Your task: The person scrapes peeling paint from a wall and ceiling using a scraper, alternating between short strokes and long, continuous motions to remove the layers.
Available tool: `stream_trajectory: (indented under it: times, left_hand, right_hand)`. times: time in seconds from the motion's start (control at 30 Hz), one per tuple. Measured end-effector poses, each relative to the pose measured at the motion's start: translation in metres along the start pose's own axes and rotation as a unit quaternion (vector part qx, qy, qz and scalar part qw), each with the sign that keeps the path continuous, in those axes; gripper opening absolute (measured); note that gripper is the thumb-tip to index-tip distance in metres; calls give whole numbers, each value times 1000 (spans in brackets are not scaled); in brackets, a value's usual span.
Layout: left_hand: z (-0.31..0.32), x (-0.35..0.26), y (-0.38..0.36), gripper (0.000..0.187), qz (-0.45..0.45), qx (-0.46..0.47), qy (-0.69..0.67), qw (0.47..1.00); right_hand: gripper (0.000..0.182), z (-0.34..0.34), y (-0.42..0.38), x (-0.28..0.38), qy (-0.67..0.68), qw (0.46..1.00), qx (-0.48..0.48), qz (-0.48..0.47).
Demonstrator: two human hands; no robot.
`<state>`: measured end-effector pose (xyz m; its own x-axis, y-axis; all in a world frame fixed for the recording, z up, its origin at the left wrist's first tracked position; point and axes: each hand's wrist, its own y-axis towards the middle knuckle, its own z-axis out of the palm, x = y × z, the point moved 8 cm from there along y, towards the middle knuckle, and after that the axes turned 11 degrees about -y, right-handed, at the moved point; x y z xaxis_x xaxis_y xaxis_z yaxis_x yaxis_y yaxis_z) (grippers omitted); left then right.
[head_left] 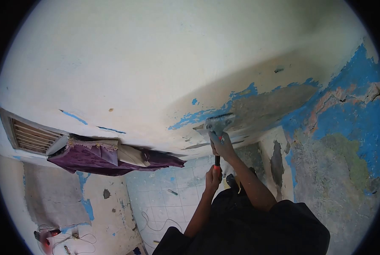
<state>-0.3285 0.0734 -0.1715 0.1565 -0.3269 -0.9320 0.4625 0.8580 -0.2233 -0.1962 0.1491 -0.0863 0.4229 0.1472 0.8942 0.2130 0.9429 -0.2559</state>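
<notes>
Both hands are on one long-handled wall scraper [219, 123]. My right hand [224, 146] is closed near the metal head, with its fingers against the lower part of the head. Lower down, my left hand [213, 177] wraps round the black and orange handle. The wide blade edge meets the wall [156, 63], beside a grey patch [270, 104] where the paint is off. Ragged blue paint [190, 119] borders that patch, with cream paint above it. My right hand hides part of the handle.
Purple cloth [96, 159] and a beige piece [131, 154] jut from the wall at left, near a slatted vent [35, 137]. Below lies a tiled floor [168, 212] with a loose cable [164, 226] and a small greenish object [172, 192]. A red and black object [47, 236] is at lower left.
</notes>
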Motion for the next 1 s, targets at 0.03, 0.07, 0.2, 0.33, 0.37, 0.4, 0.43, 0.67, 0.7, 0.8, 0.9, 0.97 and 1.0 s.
stream_trajectory:
  times: [0.03,0.07,0.2,0.33,0.37,0.4,0.43,0.67,0.7,0.8,0.9,0.97,1.0]
  left_hand:
    - [5,-9,3,43,8,1,36,999]
    - [12,-22,9,44,18,3,70,997]
    - [37,-53,11,48,33,-4,91,995]
    - [31,7,3,51,-9,-18,32,999]
    - [29,12,-1,52,-16,-22,28,999]
    - [30,11,0,52,-21,-22,24,999]
    - [32,12,3,53,-27,-21,20,999]
    - [46,-11,-6,56,-34,-23,68,997]
    - [45,-6,-8,55,-45,-28,65,997]
    - [47,-13,8,55,19,-19,80,996]
    - [68,-47,14,54,25,-6,84,996]
    - [69,-41,8,54,7,-20,65,998]
    - [66,-24,3,54,-13,-31,45,998]
  right_hand:
    - [33,1,-1,14,-9,1000,-2,-15]
    - [33,4,-4,36,-20,999,-4,-31]
    - [31,4,-16,82,-51,998,-17,-38]
    - [30,-19,-8,24,-134,988,-65,-43]
    - [29,-23,-7,9,-145,986,-75,-41]
    - [29,-24,-5,14,-157,983,-87,-42]
    - [29,-24,0,23,-154,982,-85,-66]
    - [29,-15,-23,56,-79,997,-27,-3]
    - [28,-17,-23,48,-89,995,-38,1]
    - [30,-15,-12,71,-109,990,-57,-74]
    - [31,-11,-26,100,-130,986,-83,-56]
    - [29,-17,-21,93,-154,983,-86,-58]
    - [29,-25,-13,67,-167,980,-82,-76]
